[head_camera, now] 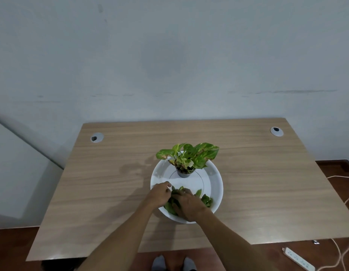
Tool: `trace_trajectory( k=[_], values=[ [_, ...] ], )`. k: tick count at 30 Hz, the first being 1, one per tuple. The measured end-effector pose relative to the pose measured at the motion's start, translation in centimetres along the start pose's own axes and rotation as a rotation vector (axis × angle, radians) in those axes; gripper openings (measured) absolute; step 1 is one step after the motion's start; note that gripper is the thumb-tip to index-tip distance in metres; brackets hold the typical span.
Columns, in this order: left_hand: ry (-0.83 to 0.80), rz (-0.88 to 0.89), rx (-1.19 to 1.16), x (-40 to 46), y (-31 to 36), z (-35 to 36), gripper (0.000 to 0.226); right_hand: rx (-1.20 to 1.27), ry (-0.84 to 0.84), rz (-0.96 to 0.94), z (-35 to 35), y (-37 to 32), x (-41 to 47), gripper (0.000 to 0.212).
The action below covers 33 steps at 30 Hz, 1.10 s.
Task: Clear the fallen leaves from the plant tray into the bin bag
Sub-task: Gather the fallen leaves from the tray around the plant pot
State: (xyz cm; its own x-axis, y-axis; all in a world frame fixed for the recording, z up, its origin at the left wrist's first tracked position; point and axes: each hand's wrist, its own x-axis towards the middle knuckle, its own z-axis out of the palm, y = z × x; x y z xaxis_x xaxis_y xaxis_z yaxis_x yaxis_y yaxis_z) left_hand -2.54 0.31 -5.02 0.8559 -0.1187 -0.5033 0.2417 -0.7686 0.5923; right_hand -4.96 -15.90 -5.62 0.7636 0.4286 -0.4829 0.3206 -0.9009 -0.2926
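We start at the left of the frame, where the brown worktop is bare but for a small round hole cover. Near the middle, low down, our left hand sits at the near left rim of the white plant tray. Its fingers are curled in beside the leaves, but we cannot tell if they hold any. Just to its right, our right hand lies flat on the pile of fallen leaves, fingers bent down over them; a real grip is hidden from us. The little potted plant stands at the far side of the tray. We see no bin bag anywhere. So we think the job is only beginning: the leaves are all in the tray, and none are binned yet.
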Motion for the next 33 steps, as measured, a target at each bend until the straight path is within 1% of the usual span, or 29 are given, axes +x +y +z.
trace_trajectory(
  k=[2, 4, 7, 9, 12, 14, 16, 18, 19, 21, 23, 26, 29, 31, 33],
  values=[
    [-0.027, 0.0, 0.007, 0.1, 0.5, -0.3, 0.039, 0.01, -0.01, -0.02, -0.2, 0.2, -0.7, 0.043],
    [-0.05, -0.01, 0.023, 0.3, 0.9, -0.7, 0.039, 0.092, 0.045, -0.036, -1.3, 0.5, -1.6, 0.041],
    [-0.061, -0.021, 0.021, 0.2, 1.3, -1.2, 0.04, 0.225, 0.16, 0.06, -3.1, 1.9, -2.9, 0.036],
    [-0.067, -0.017, 0.029, 0.2, 1.5, -1.2, 0.041, 0.258, 0.205, 0.123, -4.0, 3.1, -3.5, 0.042],
    [-0.117, -0.034, 0.074, 0.3, 1.8, -0.8, 0.044, 0.166, 0.113, 0.186, -4.2, 4.0, -3.7, 0.051],
    [-0.152, -0.04, 0.09, 0.3, 2.2, -0.5, 0.043, 0.187, 0.06, 0.268, -3.6, 4.0, -3.3, 0.059],
    [-0.182, -0.038, 0.097, 0.2, 2.6, -0.1, 0.029, 0.227, 0.04, 0.319, -2.6, 3.7, -2.7, 0.066],
    [-0.218, -0.048, 0.12, 0.0, 2.8, 0.1, 0.015, 0.21, 0.007, 0.32, -1.4, 3.5, -2.1, 0.063],
    [-0.232, -0.053, 0.118, -0.1, 3.0, 0.1, 0.015, 0.202, -0.01, 0.323, -1.1, 3.4, -2.1, 0.059],
    [-0.24, -0.058, 0.097, -0.2, 3.3, 0.3, 0.027, 0.22, -0.016, 0.351, -0.9, 3.4, -2.1, 0.054],
    [-0.248, -0.085, 0.07, -0.3, 3.8, 0.4, 0.034, 0.274, 0.004, 0.375, -0.6, 3.4, -2.0, 0.055],
    [-0.27, -0.17, -0.048, -0.5, 4.2, 0.8, 0.024, 0.4, 0.008, 0.413, 0.1, 3.2, -1.4, 0.056],
    [-0.267, -0.206, -0.122, -0.6, 4.3, 1.3, 0.022, 0.504, 0.01, 0.398, -0.2, 2.3, -1.1, 0.047],
    [-0.246, -0.228, -0.156, -0.8, 4.2, 1.3, 0.024, 0.561, 0.008, 0.367, -0.3, 1.7, -1.1, 0.046],
    [-0.224, -0.273, -0.21, -0.8, 3.8, 1.0, 0.024, 0.589, -0.035, 0.338, -0.6, 1.1, -1.1, 0.043]
  ],
)
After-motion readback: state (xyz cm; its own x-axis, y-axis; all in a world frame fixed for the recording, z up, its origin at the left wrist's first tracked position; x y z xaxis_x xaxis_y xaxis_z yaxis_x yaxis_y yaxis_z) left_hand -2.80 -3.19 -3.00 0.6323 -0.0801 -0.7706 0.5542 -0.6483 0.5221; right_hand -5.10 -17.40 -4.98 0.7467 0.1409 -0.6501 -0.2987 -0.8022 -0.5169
